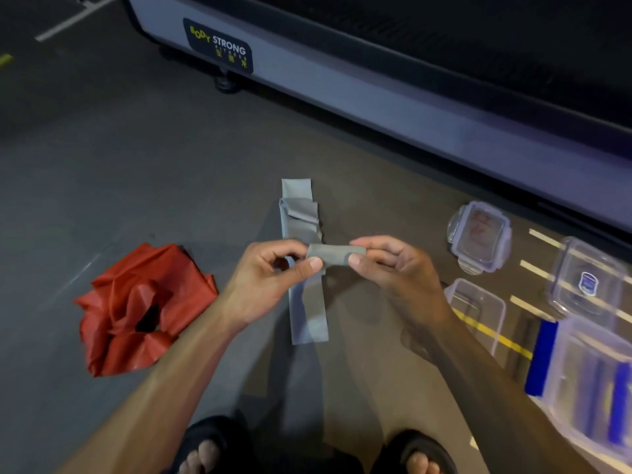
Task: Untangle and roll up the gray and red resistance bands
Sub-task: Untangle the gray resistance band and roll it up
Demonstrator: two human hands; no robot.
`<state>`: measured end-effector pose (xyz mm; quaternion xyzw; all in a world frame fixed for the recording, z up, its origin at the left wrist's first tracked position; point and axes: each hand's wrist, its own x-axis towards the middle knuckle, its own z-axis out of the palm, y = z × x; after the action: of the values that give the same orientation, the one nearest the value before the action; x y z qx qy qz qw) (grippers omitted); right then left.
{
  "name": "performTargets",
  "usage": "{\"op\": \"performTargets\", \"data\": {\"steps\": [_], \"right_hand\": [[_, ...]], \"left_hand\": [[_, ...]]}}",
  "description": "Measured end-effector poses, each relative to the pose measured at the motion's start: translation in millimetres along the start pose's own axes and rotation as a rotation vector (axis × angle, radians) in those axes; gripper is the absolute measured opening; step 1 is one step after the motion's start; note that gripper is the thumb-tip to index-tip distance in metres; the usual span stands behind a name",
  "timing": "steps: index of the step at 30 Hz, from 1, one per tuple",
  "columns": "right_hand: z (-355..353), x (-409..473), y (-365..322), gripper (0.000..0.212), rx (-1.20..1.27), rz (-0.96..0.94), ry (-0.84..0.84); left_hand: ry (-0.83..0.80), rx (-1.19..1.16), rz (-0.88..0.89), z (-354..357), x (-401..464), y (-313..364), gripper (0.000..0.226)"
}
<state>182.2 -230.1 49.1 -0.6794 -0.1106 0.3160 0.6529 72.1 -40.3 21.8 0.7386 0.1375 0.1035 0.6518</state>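
Observation:
The gray resistance band [301, 217] lies as a long flat strip on the dark floor, with a loose fold near its far end. A small rolled part of it [335, 256] is held above the strip between both hands. My left hand [273, 271] pinches the roll's left end with thumb and fingers. My right hand [393, 265] pinches its right end the same way. The red resistance band [136, 306] sits crumpled in a heap on the floor, to the left of my left forearm, untouched.
A treadmill base [376, 97] with a "Body Strong" label runs along the far side. Clear plastic containers [588, 278] and a lid [478, 237] sit on the floor at right. My sandalled feet [212, 449] show at the bottom edge.

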Motion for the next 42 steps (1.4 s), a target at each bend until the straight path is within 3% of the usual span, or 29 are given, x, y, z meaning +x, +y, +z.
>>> {"op": "performTargets", "data": {"steps": [11, 18, 23, 28, 33, 42], "right_hand": [[4, -19, 15, 0.014, 0.027, -0.101, 0.105], [8, -17, 16, 0.02, 0.016, -0.027, 0.143], [9, -15, 16, 0.022, -0.037, 0.01, 0.144], [13, -14, 18, 0.023, -0.08, 0.015, 0.141], [19, -14, 18, 0.024, -0.095, 0.039, 0.145], [23, -15, 17, 0.021, -0.077, 0.054, 0.13]], "left_hand": [[0.047, -0.02, -0.094, 9, -23, -5, 0.011], [0.09, -0.018, -0.121, 20, -27, -4, 0.031], [0.16, -0.076, -0.115, 23, -30, -7, 0.009], [0.227, -0.112, -0.117, 26, -35, -9, 0.019], [0.243, -0.06, -0.021, 24, -40, -9, 0.016], [0.258, 0.208, -0.058, 14, -49, -8, 0.018]]}}
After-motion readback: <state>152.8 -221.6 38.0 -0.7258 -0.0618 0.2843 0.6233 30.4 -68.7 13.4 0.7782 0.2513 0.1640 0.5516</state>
